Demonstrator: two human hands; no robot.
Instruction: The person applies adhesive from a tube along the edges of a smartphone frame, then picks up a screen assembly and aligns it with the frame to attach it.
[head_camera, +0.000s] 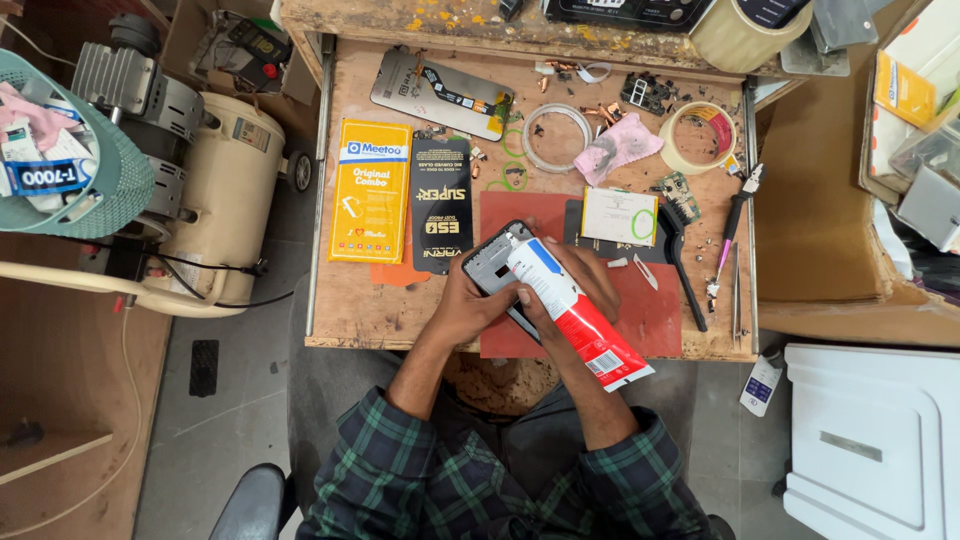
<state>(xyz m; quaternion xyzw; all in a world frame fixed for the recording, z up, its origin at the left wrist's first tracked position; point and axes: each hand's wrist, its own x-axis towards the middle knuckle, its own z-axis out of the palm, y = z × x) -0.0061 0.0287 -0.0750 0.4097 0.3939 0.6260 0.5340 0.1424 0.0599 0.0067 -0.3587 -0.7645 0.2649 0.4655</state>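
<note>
My left hand (470, 305) grips a grey phone frame (489, 266) from below, holding it over the red mat (650, 315) at the bench's front edge. My right hand (580, 285) is wrapped around a white, blue and red glue tube (575, 312), its tip resting at the phone frame's upper edge. The tube's crimped end points down toward my lap. Both forearms come up from plaid sleeves.
On the wooden bench lie a yellow packet (371, 190), a black packet (441, 203), a phone screen panel (440, 95), tape rolls (698, 137), a pink cloth (620, 148), a black brush (682, 260), tweezers and a screwdriver (733, 235). A cream compressor (215, 200) stands left.
</note>
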